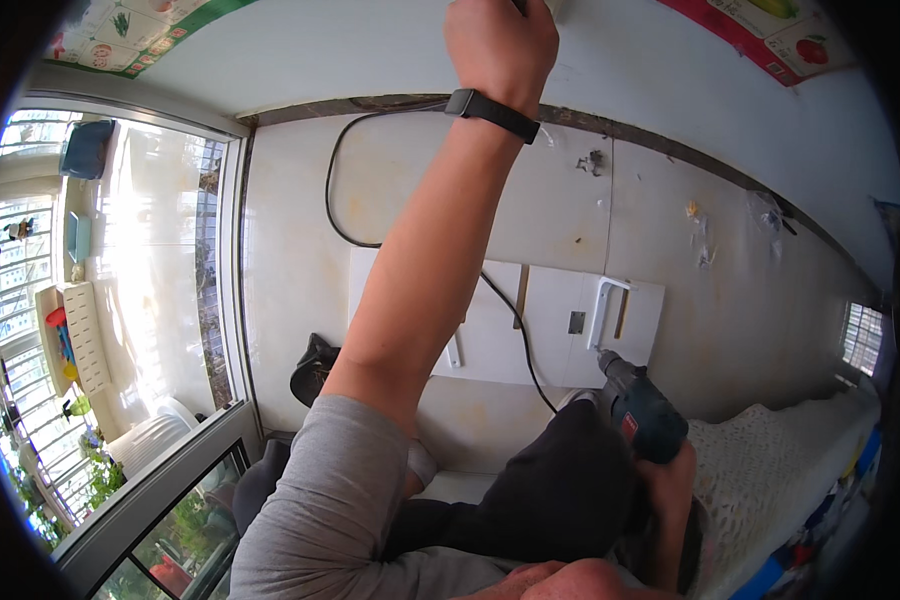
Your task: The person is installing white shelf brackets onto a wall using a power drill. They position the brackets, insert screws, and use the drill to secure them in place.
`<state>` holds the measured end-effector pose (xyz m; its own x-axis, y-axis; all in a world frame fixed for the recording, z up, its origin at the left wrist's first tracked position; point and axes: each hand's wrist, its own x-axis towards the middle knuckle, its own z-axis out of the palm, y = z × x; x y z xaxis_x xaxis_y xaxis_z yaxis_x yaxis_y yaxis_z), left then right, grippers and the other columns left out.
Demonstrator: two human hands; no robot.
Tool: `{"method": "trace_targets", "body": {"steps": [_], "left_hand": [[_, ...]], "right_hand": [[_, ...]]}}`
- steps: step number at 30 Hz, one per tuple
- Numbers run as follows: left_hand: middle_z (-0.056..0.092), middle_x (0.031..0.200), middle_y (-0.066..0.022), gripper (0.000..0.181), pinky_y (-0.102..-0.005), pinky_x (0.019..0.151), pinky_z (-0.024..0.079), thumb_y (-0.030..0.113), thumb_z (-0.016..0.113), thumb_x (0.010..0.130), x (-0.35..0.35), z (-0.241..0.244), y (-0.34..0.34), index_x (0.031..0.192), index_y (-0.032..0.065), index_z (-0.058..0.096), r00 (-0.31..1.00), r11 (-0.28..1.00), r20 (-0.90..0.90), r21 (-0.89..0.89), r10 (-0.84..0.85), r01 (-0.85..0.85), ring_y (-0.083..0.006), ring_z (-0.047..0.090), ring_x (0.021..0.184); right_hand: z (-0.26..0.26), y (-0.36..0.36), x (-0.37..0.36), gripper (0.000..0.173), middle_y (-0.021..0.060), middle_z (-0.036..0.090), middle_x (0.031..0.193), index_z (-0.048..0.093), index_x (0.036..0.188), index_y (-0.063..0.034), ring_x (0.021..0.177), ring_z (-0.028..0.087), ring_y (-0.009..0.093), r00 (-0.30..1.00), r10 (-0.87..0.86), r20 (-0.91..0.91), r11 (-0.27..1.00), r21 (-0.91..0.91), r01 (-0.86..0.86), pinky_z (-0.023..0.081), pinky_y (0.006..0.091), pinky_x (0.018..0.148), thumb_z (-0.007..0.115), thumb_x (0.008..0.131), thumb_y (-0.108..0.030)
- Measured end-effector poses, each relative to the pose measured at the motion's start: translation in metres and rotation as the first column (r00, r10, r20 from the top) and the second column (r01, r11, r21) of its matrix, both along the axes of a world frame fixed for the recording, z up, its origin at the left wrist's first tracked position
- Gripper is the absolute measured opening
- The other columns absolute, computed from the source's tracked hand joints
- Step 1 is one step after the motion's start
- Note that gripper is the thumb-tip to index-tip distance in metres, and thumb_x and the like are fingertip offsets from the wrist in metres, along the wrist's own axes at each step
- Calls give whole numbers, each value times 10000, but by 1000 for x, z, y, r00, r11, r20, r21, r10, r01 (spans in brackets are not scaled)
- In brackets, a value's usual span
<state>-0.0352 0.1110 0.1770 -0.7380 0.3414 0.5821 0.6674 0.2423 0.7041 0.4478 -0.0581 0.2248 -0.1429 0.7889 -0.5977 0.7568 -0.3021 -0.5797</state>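
Note:
Stretched out to the pale wall point(330, 52), my left hand point(501, 41) is cut off by the top edge of the view. Its fingers curl around a small dark object point(521, 6), mostly hidden. My right hand point(669, 472) grips the handle of a dark green power drill point(649, 420) beside my knee. The drill's tip points at the lower end of a white L-shaped bracket point(604, 311) on a white board point(555, 360); whether they touch is unclear. A grey metal plate point(577, 322) and a second white bracket point(454, 351) are also on the board.
A black cord point(330, 180) loops over the tiled floor point(420, 172), passes behind my forearm and crosses the board towards my knee. Plastic scraps point(769, 221) and small metal parts point(591, 163) lie near the wall. A sliding-door frame point(236, 262) borders the left; lacy cloth point(765, 457) hangs at right.

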Motion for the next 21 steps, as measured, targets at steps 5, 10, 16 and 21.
{"method": "trace_targets", "body": {"steps": [5,10,16,21], "left_hand": [[737,793,-288,491,-506,730,586,404,851,910,3,13,-39,910,-81,774,996,937,88,-350,18,14,-459,757,787],[726,840,-128,106,-383,660,557,47,746,897,101,-51,-86,991,-3,739,998,926,-26,372,-63,68,-258,677,685],[783,1087,-120,462,-399,847,625,72,845,770,213,-197,-110,1227,59,785,563,633,641,-152,-521,759,-262,749,925],[759,1135,-105,421,-438,944,588,105,910,749,256,-246,-111,1158,83,812,581,612,548,-150,-602,776,-324,705,1074]], "right_hand": [[2,0,5,384,93,781,925,753,1025,18,861,740,198,994,17,108,1000,-12,-16,569,364,833,754,643,-23],[-3,-4,5,357,89,776,910,743,1019,13,840,748,210,987,-11,162,1000,-1,11,575,361,818,758,662,6],[0,-4,6,359,78,774,920,744,1029,-8,845,751,194,991,-34,130,997,-64,43,576,350,810,774,672,4],[4,-2,1,455,124,783,1027,732,1133,21,940,753,230,974,-55,218,989,-121,83,571,365,895,800,684,-12]]}}
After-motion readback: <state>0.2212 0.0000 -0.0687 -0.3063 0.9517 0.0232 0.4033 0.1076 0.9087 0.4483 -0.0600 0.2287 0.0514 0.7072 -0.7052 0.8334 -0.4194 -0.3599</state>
